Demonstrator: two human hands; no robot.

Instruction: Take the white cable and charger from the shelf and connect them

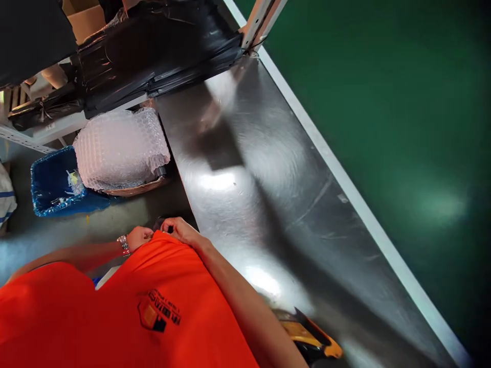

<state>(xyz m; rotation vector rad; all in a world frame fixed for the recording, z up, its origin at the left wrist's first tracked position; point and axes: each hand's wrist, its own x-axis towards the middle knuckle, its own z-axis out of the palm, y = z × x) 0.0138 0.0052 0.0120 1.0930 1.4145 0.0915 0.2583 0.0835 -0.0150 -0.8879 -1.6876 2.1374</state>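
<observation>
At the lower edge of the orange shirt (pixel 169 266), my two hands are close together at waist height. My left hand (pixel 139 238), with a metal-band watch (pixel 124 245) at the wrist, has its fingers curled in at the hem. Its fingertips and whatever they hold are hidden. My right hand (pixel 182 231) is closed too, thumb and fingers bent around a small dark thing (pixel 170 229) beside the cloth. What that thing is cannot be made out.
A steel-topped table (pixel 268 148) runs along my right, with a yellow and black tool (pixel 310 335) near its close end. Ahead, a bubble-wrapped bundle (pixel 118 145) rests beside a lined blue bin (pixel 53 179). Black plastic (pixel 164 41) covers a shelf. Green floor (pixel 383 102) lies beyond.
</observation>
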